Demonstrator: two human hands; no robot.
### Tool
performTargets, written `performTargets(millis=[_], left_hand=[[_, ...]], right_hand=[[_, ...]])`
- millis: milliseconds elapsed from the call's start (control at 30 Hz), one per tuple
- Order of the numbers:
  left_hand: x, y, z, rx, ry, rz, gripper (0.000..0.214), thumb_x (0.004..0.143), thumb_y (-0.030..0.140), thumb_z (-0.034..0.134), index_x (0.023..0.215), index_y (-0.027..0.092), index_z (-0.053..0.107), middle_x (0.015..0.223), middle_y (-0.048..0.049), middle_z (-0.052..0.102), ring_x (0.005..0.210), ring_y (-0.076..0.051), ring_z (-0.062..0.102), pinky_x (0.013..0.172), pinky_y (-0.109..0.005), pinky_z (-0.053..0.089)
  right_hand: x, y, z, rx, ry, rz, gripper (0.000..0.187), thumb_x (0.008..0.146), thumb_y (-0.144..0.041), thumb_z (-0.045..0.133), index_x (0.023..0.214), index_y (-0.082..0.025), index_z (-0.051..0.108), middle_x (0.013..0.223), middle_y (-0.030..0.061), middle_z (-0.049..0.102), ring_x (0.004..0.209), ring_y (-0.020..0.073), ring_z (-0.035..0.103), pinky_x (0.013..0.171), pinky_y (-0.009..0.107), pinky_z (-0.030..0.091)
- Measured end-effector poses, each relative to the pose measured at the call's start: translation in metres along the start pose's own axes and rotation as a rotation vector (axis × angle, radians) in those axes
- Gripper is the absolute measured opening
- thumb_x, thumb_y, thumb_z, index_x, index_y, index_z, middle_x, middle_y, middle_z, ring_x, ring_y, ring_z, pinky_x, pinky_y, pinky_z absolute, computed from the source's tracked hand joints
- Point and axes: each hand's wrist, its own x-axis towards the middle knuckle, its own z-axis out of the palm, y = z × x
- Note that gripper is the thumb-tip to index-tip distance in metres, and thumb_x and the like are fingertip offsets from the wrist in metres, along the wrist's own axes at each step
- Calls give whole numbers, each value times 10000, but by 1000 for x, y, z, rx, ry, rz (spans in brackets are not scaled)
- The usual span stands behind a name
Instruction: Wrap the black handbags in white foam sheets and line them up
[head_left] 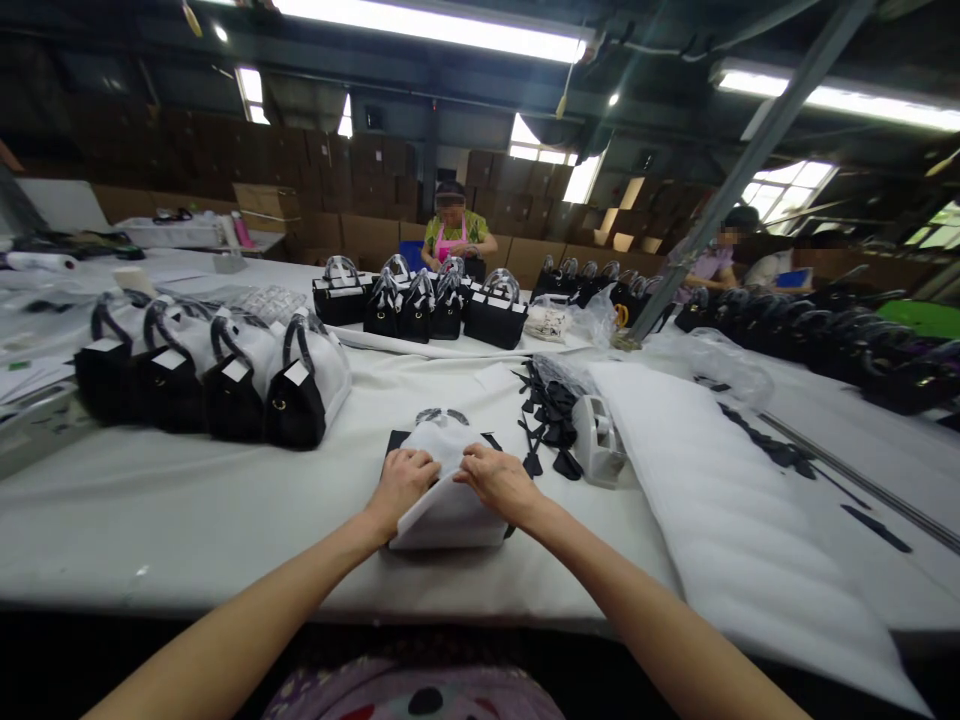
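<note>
A black handbag lies flat on the white table in front of me, mostly covered by a white foam sheet. My left hand presses down on the sheet's left side with curled fingers. My right hand rests on its right side, fingers bent and pinching the sheet's edge. Only the bag's corners and wrapped handle show beyond the sheet.
A row of wrapped black handbags stands at left, more handbags farther back. A white tape dispenser and black straps lie at right beside a long foam sheet. Two people work across the table.
</note>
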Motion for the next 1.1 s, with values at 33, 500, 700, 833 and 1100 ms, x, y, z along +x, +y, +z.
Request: performTargets(millis=[33,500,700,833,1100], left_hand=[[-1,2,-1,-22,4,-14,224,920,289,447,974,239,659,969,-52,637,973,-223,516,917,-416,380],[-20,-19,-30,-239,-96,4,465,762,628,577,1004,238,653,1333,-71,503,1177,-295,436,991,-435,393],[-12,-17,-13,-208,-27,-15,202,890,396,493,938,223,586,1131,-53,570,1038,-230,477,935,-402,404],[1,-19,-7,-217,-61,-61,224,920,352,423,812,214,563,953,-41,573,887,-206,506,831,-379,415],[17,-26,-5,-240,-144,-133,231,871,386,495,742,200,543,907,-37,570,875,-207,531,798,-368,388]], right_hand=[[1,3,4,2,-20,4,346,946,-457,434,872,-192,643,953,63,649,766,155,615,624,239,408],[7,25,32,9,-29,39,329,961,-401,410,834,-181,619,887,43,611,724,136,591,622,238,387],[10,32,40,88,11,7,311,955,-363,427,800,-163,607,848,48,581,749,142,557,684,256,415],[12,37,44,214,50,24,231,912,-355,511,797,-163,570,841,35,564,755,146,542,688,263,424],[13,39,45,197,66,5,116,910,-272,481,870,-176,533,912,52,544,797,162,518,703,283,411]])
